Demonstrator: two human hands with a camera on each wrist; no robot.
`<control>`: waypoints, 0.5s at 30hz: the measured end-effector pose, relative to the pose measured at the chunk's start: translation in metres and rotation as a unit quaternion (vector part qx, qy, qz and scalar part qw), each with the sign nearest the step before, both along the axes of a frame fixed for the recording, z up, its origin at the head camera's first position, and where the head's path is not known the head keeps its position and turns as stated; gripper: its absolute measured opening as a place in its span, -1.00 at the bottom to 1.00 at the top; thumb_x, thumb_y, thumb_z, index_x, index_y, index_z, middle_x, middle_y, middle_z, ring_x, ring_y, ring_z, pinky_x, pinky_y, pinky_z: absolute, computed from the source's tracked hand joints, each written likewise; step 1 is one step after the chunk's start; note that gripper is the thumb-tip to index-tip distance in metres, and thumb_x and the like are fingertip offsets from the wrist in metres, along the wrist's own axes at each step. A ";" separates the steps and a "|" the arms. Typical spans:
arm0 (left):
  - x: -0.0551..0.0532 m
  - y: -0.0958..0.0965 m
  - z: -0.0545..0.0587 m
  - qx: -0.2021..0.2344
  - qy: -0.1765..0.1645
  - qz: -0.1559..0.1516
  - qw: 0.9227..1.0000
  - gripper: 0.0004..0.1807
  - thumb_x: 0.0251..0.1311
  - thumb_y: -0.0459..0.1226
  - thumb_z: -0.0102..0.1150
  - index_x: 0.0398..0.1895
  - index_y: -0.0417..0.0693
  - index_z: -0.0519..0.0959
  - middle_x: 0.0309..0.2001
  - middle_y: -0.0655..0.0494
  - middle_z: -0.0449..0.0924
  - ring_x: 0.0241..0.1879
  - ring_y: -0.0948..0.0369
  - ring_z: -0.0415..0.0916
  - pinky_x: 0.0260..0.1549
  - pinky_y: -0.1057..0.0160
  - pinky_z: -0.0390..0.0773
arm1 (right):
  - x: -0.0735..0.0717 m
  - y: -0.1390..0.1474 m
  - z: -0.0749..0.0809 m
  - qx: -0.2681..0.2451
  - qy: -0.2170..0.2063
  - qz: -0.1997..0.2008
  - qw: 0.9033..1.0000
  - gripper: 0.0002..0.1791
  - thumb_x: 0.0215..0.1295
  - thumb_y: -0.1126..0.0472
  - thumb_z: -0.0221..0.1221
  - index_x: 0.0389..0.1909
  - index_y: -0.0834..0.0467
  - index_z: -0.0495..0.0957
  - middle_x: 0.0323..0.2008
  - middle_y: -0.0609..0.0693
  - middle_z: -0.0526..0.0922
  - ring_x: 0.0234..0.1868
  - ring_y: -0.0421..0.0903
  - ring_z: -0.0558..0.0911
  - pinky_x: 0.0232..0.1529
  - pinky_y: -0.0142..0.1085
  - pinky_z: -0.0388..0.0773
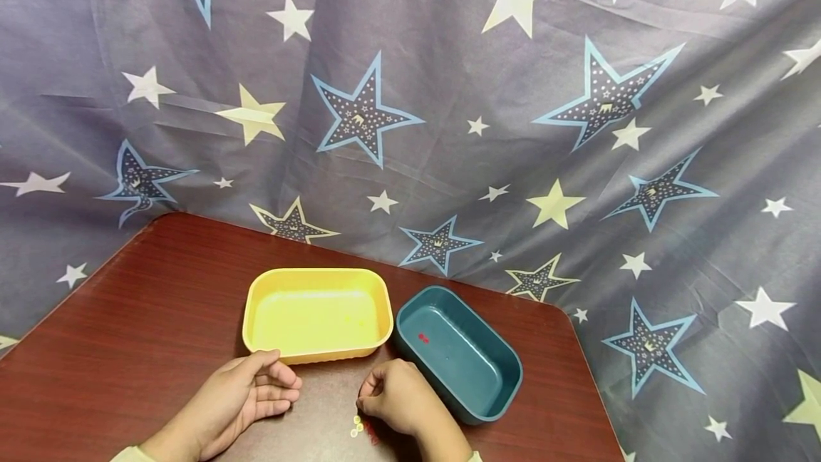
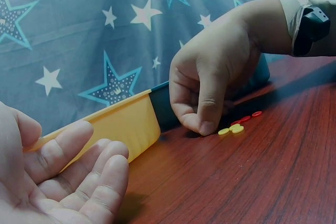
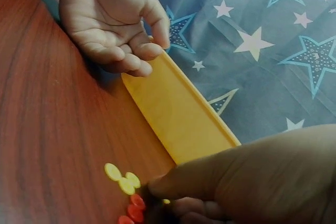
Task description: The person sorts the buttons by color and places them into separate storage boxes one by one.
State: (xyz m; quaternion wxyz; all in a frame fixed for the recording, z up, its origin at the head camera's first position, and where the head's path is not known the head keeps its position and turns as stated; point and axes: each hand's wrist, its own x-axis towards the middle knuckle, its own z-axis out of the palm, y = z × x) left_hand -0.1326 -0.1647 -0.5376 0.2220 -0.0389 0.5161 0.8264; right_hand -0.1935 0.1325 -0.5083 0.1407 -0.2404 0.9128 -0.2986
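Note:
Small round yellow buttons [image 1: 356, 428] and red buttons [image 1: 371, 434] lie together on the table. My right hand [image 1: 400, 398] is beside them, fingertips down at the tabletop, with thumb and fingers curled together. In the right wrist view, a bit of a yellow button [image 3: 166, 201] shows at the right thumb tip; most of it is hidden. My left hand [image 1: 246, 399] holds nothing, its fingers loosely bent near the front wall of the yellow bin [image 1: 308, 358]. Right of that bin stands a dark teal bin [image 1: 507, 362], with red buttons [image 1: 423, 338] inside.
A few yellow pieces [image 1: 355, 321] lie faintly visible in the yellow bin. Both bins stand on the reddish-brown table [image 1: 128, 326], close beside each other. A grey star-patterned cloth [image 1: 449, 91] hangs behind the table and along its sides.

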 end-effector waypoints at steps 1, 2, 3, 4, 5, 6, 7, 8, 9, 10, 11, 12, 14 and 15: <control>0.000 0.000 0.000 0.000 0.000 0.000 1.000 -0.50 0.61 0.08 -0.05 -0.11 -0.17 0.65 -0.06 -0.06 0.74 -0.01 0.07 0.73 0.09 0.07 0.75 | 0.000 0.001 0.000 0.000 0.001 0.002 1.000 -0.81 0.10 0.20 0.49 -0.57 -0.10 0.69 -0.65 -0.38 0.59 -0.55 -0.45 0.49 -0.44 -0.50 0.47; 0.000 0.000 0.000 0.000 -0.001 0.000 1.000 -0.50 0.60 0.08 -0.05 -0.11 -0.17 0.65 -0.06 -0.06 0.74 -0.01 0.07 0.73 0.09 0.08 0.75 | 0.000 0.002 0.000 -0.002 0.001 0.003 1.000 -0.82 0.11 0.19 0.50 -0.56 -0.10 0.70 -0.64 -0.38 0.60 -0.55 -0.45 0.49 -0.44 -0.50 0.47; 0.000 0.000 0.000 0.000 0.000 0.000 1.000 -0.50 0.60 0.09 -0.05 -0.11 -0.17 0.65 -0.06 -0.06 0.74 -0.01 0.07 0.73 0.09 0.08 0.75 | 0.000 0.004 0.000 -0.004 0.000 0.003 1.000 -0.82 0.11 0.19 0.51 -0.54 -0.09 0.70 -0.63 -0.38 0.60 -0.54 -0.46 0.50 -0.43 -0.50 0.48; 0.000 0.000 -0.001 -0.001 0.000 0.000 1.000 -0.49 0.60 0.09 -0.05 -0.11 -0.17 0.65 -0.05 -0.06 0.73 -0.01 0.07 0.73 0.09 0.07 0.75 | -0.001 0.005 0.000 -0.006 -0.003 0.003 1.000 -0.83 0.11 0.19 0.51 -0.52 -0.08 0.71 -0.62 -0.37 0.61 -0.54 -0.46 0.50 -0.42 -0.51 0.48; 0.000 0.000 -0.001 -0.001 0.001 0.000 1.000 -0.49 0.60 0.09 -0.05 -0.11 -0.17 0.65 -0.06 -0.06 0.73 -0.01 0.06 0.73 0.09 0.07 0.75 | -0.001 0.006 0.000 -0.008 -0.004 0.006 1.000 -0.84 0.11 0.21 0.51 -0.50 -0.07 0.71 -0.61 -0.37 0.62 -0.53 -0.46 0.51 -0.42 -0.51 0.49; 0.000 0.000 -0.001 -0.001 0.002 0.000 1.000 -0.49 0.60 0.09 -0.05 -0.10 -0.17 0.64 -0.06 -0.06 0.73 -0.01 0.06 0.73 0.09 0.07 0.74 | -0.001 0.007 0.000 -0.009 -0.005 0.008 1.000 -0.85 0.12 0.22 0.49 -0.49 -0.07 0.72 -0.61 -0.36 0.62 -0.53 -0.46 0.51 -0.41 -0.52 0.49; 0.000 0.000 -0.001 -0.001 0.003 0.000 1.000 -0.49 0.61 0.09 -0.05 -0.10 -0.17 0.64 -0.06 -0.06 0.73 -0.01 0.06 0.73 0.09 0.07 0.74 | -0.001 0.008 0.000 -0.012 -0.007 0.010 1.000 -0.86 0.11 0.24 0.48 -0.48 -0.06 0.72 -0.61 -0.36 0.61 -0.53 -0.46 0.51 -0.41 -0.52 0.50; 0.000 0.000 -0.001 -0.002 0.003 0.000 1.000 -0.49 0.61 0.09 -0.05 -0.11 -0.17 0.65 -0.06 -0.06 0.73 -0.01 0.06 0.73 0.09 0.06 0.74 | -0.001 0.008 0.000 -0.014 -0.006 0.012 1.000 -0.87 0.10 0.26 0.46 -0.47 -0.05 0.72 -0.60 -0.35 0.61 -0.54 -0.46 0.51 -0.42 -0.53 0.50; 0.000 0.000 -0.001 -0.001 0.004 0.000 1.000 -0.49 0.61 0.08 -0.06 -0.11 -0.17 0.65 -0.06 -0.06 0.73 -0.01 0.06 0.73 0.09 0.06 0.74 | -0.001 0.008 0.000 -0.016 -0.005 0.014 1.000 -0.86 0.08 0.29 0.44 -0.46 -0.03 0.72 -0.60 -0.35 0.60 -0.54 -0.46 0.51 -0.42 -0.53 0.50; 0.000 0.000 -0.001 -0.001 0.004 0.000 1.000 -0.49 0.61 0.08 -0.06 -0.11 -0.17 0.65 -0.07 -0.06 0.74 -0.01 0.06 0.73 0.09 0.06 0.74 | -0.001 0.007 0.000 -0.017 -0.001 0.016 1.000 -0.86 0.06 0.31 0.41 -0.46 -0.02 0.72 -0.60 -0.34 0.60 -0.54 -0.46 0.51 -0.43 -0.54 0.50; 0.000 0.000 -0.002 0.000 0.004 -0.001 1.000 -0.49 0.61 0.08 -0.06 -0.12 -0.17 0.65 -0.07 -0.06 0.74 -0.01 0.06 0.73 0.09 0.06 0.74 | -0.001 0.007 0.000 -0.016 0.005 0.018 1.000 -0.86 0.03 0.32 0.40 -0.46 -0.01 0.71 -0.61 -0.34 0.58 -0.55 -0.46 0.50 -0.44 -0.54 0.49; 0.000 0.000 -0.002 0.001 0.003 -0.001 1.000 -0.50 0.61 0.07 -0.06 -0.12 -0.17 0.65 -0.07 -0.06 0.74 -0.01 0.06 0.73 0.09 0.06 0.75 | 0.000 0.006 0.000 -0.014 0.013 0.018 1.000 -0.86 0.01 0.32 0.39 -0.46 -0.01 0.70 -0.62 -0.34 0.57 -0.56 -0.46 0.49 -0.46 -0.54 0.48; 0.000 0.000 -0.002 0.002 0.003 -0.002 1.000 -0.50 0.61 0.07 -0.06 -0.12 -0.16 0.65 -0.07 -0.05 0.74 -0.02 0.06 0.73 0.09 0.06 0.75 | 0.000 0.004 -0.001 -0.006 0.030 0.017 0.999 -0.85 -0.04 0.31 0.38 -0.49 -0.01 0.67 -0.64 -0.34 0.54 -0.58 -0.46 0.46 -0.50 -0.54 0.45; 0.000 0.000 -0.002 0.003 0.003 -0.002 1.000 -0.50 0.61 0.07 -0.06 -0.12 -0.16 0.65 -0.07 -0.06 0.74 -0.02 0.06 0.73 0.09 0.06 0.75 | 0.001 0.003 -0.001 -0.001 0.037 0.015 0.999 -0.85 -0.05 0.30 0.38 -0.50 -0.02 0.65 -0.65 -0.35 0.52 -0.59 -0.46 0.45 -0.52 -0.54 0.44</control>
